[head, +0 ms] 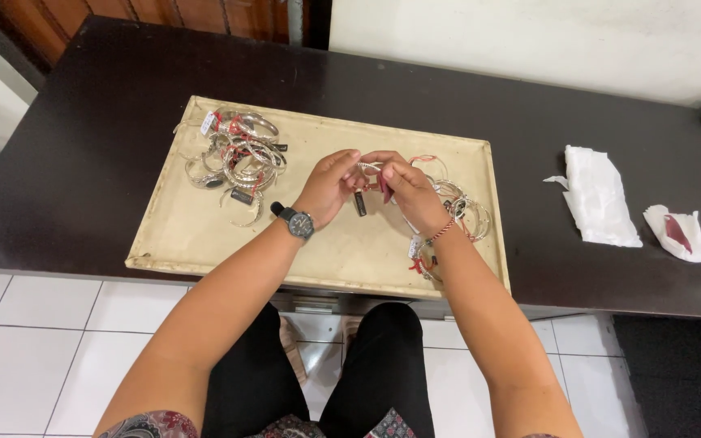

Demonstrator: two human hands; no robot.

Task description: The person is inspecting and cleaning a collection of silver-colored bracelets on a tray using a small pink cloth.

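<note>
- Silver bangle [369,167]: a thin metal hoop, pinched between my two hands above the middle of the tray; a small dark tag [359,203] dangles beneath it.
- Left hand [328,186]: grip clenched on the bangle's left side; a dark round wristwatch [298,222] sits on the wrist.
- Right hand [411,193]: grip clenched on the bangle's right side; a red-and-white cord bracelet [440,234] circles the wrist.
- Tray [204,235]: flat, beige, rectangular, with a raised rim, resting on the dark desk [99,154].
- Left pile of bangles [235,154]: tangled silver hoops with red ties, well apart from my hands.
- Right pile of bangles [464,212]: smaller, just beside my right wrist.
- Crumpled white tissues [598,199]: on the desk, right of the tray.
</note>
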